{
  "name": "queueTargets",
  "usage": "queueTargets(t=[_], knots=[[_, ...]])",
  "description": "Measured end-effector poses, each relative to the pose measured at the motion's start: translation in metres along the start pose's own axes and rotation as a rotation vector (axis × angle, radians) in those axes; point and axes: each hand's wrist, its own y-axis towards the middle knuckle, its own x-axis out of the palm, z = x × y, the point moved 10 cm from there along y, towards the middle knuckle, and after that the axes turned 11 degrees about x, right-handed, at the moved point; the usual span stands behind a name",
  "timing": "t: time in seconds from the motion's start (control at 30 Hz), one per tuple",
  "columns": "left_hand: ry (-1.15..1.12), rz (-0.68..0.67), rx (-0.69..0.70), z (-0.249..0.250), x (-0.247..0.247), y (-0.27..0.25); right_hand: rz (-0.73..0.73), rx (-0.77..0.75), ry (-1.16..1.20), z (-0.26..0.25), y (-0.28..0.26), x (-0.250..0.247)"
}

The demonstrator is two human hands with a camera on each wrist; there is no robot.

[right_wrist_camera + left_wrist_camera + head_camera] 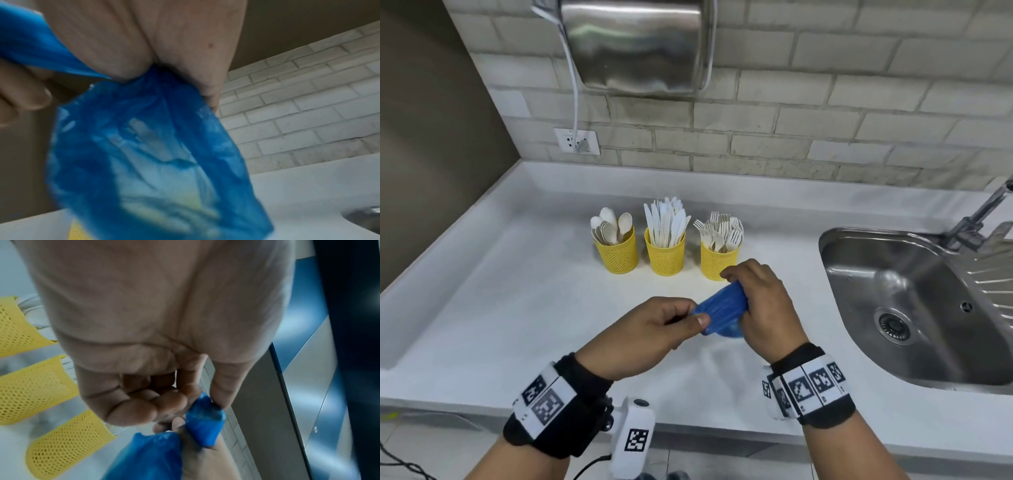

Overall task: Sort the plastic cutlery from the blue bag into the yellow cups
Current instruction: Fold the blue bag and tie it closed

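Observation:
Both hands hold a thin blue plastic bag above the white counter. My left hand pinches one end of the blue bag between thumb and fingers. My right hand grips the other end, and the blue bag hangs limp below it. Three yellow mesh cups stand in a row behind the hands: the left cup holds spoons, the middle cup holds knives, the right cup holds forks. I cannot tell whether any cutlery lies inside the bag.
A steel sink with a tap is sunk into the counter on the right. A steel hand dryer hangs on the brick wall, its cord running to a socket. White counter stretches to the left.

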Motion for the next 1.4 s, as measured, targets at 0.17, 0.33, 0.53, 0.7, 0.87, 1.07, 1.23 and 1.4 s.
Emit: queueTargets(t=[0.17,0.33,0.53,0.7,0.87,1.07,1.23,1.4], knots=[[-0.185,0.031,0.133,0.024,-0.013,-0.010,-0.083,0.038,0.030,0.002,0.009,0.027],[-0.375,0.211,0.263,0.042,-0.040,-0.004,-0.199,0.143,0.169,0.000,0.003,0.062],[-0.410,0.447,0.169,0.030,-0.071,0.011,-0.377,0.157,-0.113,-0.019,-0.030,0.086],[-0.001,0.595,0.128,0.013,-0.100,0.017,-0.392,-0.021,-0.138,-0.061,-0.058,0.061],[0.275,0.570,0.077,0.002,-0.105,0.015,-0.159,-0.239,-0.105,-0.110,-0.055,-0.001],[0.175,0.017,-0.096,-0.010,-0.042,0.010,0.092,-0.271,0.003,-0.125,-0.020,-0.070],[-0.317,-0.147,0.030,0.015,-0.003,-0.006,0.160,-0.148,0.016,-0.105,0.014,-0.061],[-0.351,0.283,0.194,0.022,-0.054,-0.002,0.049,0.108,-0.048,-0.065,0.018,-0.013]])
